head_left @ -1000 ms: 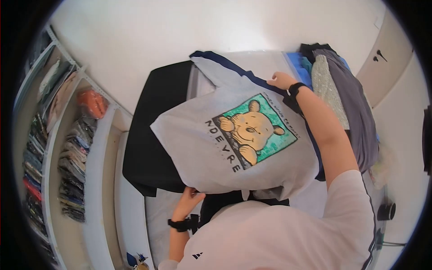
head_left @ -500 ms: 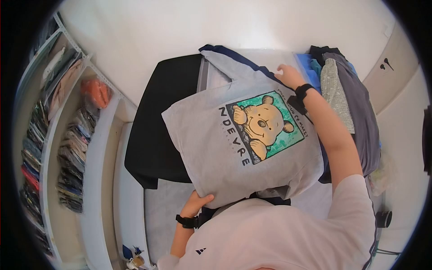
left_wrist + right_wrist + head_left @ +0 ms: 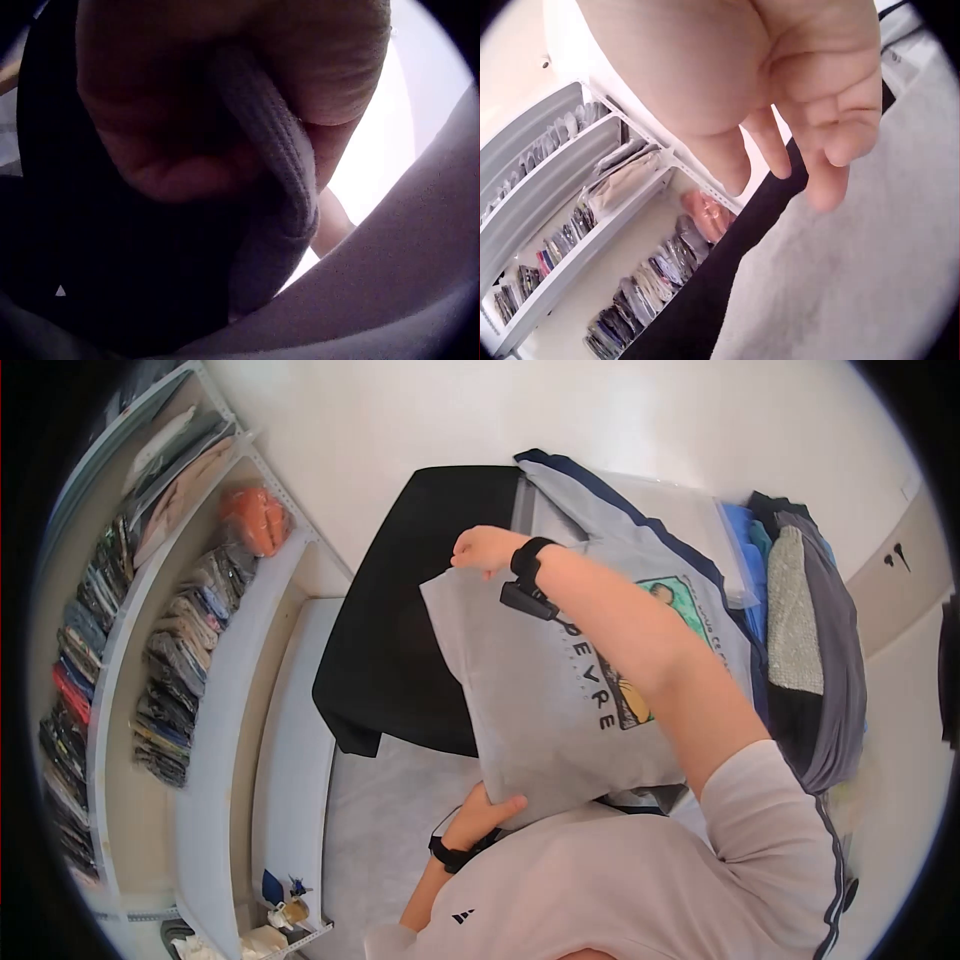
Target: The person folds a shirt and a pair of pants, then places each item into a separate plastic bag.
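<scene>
1. Shirt (image 3: 530,710), grey with a bear print facing up, lies spread to the right of the black cloth (image 3: 415,600), one edge overlapping it; a sleeve (image 3: 572,502) stretches along beyond the cloth's far right corner.
2. Left grip (image 3: 483,818), just past the near right corner of the black cloth, is closed on the shirt: the left wrist view shows a fold of grey fabric running through it.
3. Right grip (image 3: 487,552) is above the black cloth's right part, at the shirt's corner. Its fingers are loosely bent with gaps between them and have no visible hold; whether they touch the fabric, I cannot tell.
4. Step in hand, I judge: straightening the shirt.
5. Next move would call for a pinch at that corner, with the left side kept taut.
6. Clothes pile (image 3: 797,610) sits well right of the black cloth.
</scene>
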